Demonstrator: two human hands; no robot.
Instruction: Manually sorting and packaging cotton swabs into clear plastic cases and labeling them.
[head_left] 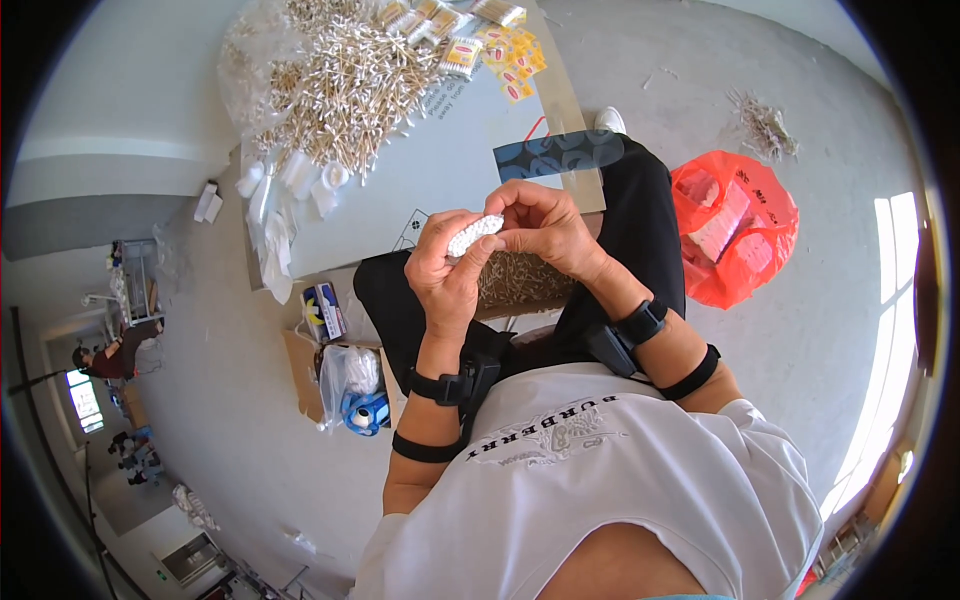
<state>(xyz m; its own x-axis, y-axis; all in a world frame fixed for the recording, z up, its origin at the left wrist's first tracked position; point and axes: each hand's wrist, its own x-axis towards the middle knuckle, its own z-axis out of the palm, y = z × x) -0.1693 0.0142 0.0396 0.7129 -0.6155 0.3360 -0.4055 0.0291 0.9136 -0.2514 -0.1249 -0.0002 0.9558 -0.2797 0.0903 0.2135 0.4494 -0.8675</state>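
The person sits with both hands raised over their lap, working together on a tight white bundle of cotton swabs point(474, 236). The left hand point(447, 270) is wrapped around the bundle from below, fingers curled and gripping it, so only the white tips show above the thumb. The right hand point(540, 228) comes in from the other side, its fingertips pinched against the end of the same bundle; whether it grips a wrapper there too, I cannot tell. Beneath the hands, on the lap, rests a shallow brown box of loose wooden-stemmed swabs point(522, 280). Further off, a big heap of swabs point(340, 80) lies on a grey board point(440, 170), and an orange plastic bag point(735, 230) sits on the floor to the right.
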